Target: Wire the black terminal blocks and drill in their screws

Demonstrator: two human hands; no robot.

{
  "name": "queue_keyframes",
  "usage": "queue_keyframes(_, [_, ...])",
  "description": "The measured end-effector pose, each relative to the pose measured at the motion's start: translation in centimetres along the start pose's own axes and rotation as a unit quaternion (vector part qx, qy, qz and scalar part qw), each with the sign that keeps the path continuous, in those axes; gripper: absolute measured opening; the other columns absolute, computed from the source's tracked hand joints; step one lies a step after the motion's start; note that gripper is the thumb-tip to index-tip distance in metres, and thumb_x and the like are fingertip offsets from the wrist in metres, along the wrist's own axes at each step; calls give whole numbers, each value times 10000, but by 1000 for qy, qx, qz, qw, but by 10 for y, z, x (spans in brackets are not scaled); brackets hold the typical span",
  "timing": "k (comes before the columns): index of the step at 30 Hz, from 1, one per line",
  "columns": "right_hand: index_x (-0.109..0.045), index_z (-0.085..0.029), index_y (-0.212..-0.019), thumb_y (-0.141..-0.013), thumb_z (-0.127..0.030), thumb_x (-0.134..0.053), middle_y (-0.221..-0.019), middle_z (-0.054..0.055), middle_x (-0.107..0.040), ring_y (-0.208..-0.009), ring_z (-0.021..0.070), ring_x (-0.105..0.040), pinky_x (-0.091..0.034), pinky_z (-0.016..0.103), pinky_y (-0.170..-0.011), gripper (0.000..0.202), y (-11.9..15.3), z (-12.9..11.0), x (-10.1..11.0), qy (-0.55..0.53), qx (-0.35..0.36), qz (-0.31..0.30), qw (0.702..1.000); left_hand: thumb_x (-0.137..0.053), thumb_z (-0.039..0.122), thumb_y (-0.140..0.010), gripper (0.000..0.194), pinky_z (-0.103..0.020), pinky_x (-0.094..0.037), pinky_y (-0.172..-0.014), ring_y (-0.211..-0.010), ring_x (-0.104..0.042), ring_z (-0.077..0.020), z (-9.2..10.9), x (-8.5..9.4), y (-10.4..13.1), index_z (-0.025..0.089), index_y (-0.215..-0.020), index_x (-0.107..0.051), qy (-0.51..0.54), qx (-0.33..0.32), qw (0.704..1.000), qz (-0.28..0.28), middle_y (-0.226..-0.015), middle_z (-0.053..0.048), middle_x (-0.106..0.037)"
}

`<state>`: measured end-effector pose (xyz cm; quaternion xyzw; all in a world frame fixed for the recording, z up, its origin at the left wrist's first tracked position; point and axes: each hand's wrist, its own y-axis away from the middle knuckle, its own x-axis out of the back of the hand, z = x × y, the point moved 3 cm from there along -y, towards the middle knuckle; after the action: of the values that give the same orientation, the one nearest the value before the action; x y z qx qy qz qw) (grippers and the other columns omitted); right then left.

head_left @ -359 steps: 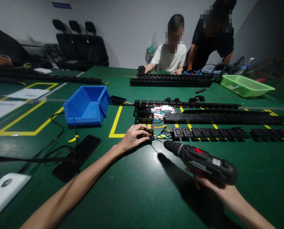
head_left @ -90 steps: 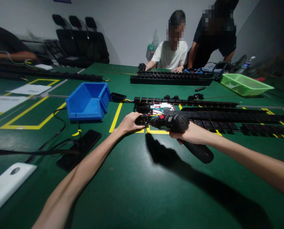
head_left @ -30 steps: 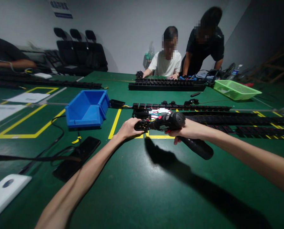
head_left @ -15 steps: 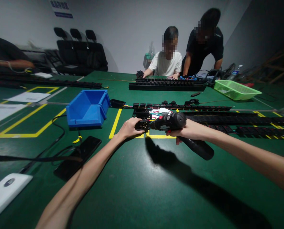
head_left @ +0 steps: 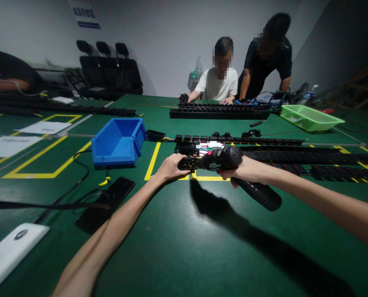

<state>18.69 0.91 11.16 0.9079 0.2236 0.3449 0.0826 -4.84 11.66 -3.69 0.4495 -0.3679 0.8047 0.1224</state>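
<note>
My right hand [head_left: 237, 170] is wrapped round a black cordless screwdriver [head_left: 221, 159], held sideways with its nose pointing left. The tool's tip meets the end of a small black part [head_left: 187, 163], though the exact contact point is too small to make out. My left hand [head_left: 171, 167] grips that black part from its left side, fingers closed on it. Just behind lie black strip assemblies [head_left: 283, 154] with coloured wires and a white piece [head_left: 215, 144] near their left end. The screwdriver partly covers the nearest strip.
A blue bin [head_left: 117, 142] stands left of my left hand. A black phone [head_left: 106, 204] and cables lie beside my left forearm, with a white device [head_left: 20, 247] nearer. A green basket [head_left: 310, 117] is at the far right. Two people [head_left: 219, 84] work across the table; another is far left.
The whole view has shifted slightly, so the scene sits a little further right and lower. Both hands keep their hold, and the screwdriver stays against the black part.
</note>
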Motion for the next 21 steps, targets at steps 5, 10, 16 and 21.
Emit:
queue_keyframes(5, [-573, -146, -726, -690, -196, -612, -580, -11, -567, -504, 109, -548, -444, 204, -462, 73, 2, -2, 0, 27, 0, -1, 1000, -722, 476, -757, 552, -411, -509, -905, -1039, -617, -269, 0, 0, 0, 195, -1210, -576, -1, -3, 1000, 3, -1141, -91, -650])
queue_keyframes(10, [-556, -148, -686, -700, -197, -608, -558, -8, -565, -504, 117, -558, -434, 211, -470, 73, 3, -4, 1, 34, -5, -6, 999, -730, 476, -749, 561, -418, -511, -907, -1037, -617, -269, 0, 1, 0, 189, -1207, -578, -4, -6, 1000, 4, -1149, -93, -652])
queue_keyframes(16, [-572, -145, -756, -704, -182, -624, -572, -17, -562, -501, 117, -564, -439, 209, -459, 83, 5, -5, 2, 19, -18, 6, 1000, -738, 465, -745, 564, -415, -511, -908, -1039, -616, -268, -1, 0, 0, 187, -1210, -579, -5, -2, 1000, 5, -1155, -95, -652])
queue_keyframes(21, [-599, -150, -897, -701, -193, -673, -705, -1, -627, -530, 136, -626, -510, 230, -477, 214, 0, 1, 2, -18, 5, 4, 1000, -739, 452, -747, 542, -399, -512, -895, -1015, -618, -257, -1, -1, 0, 179, -1188, -583, -6, -11, 1000, 8, -1135, -86, -655])
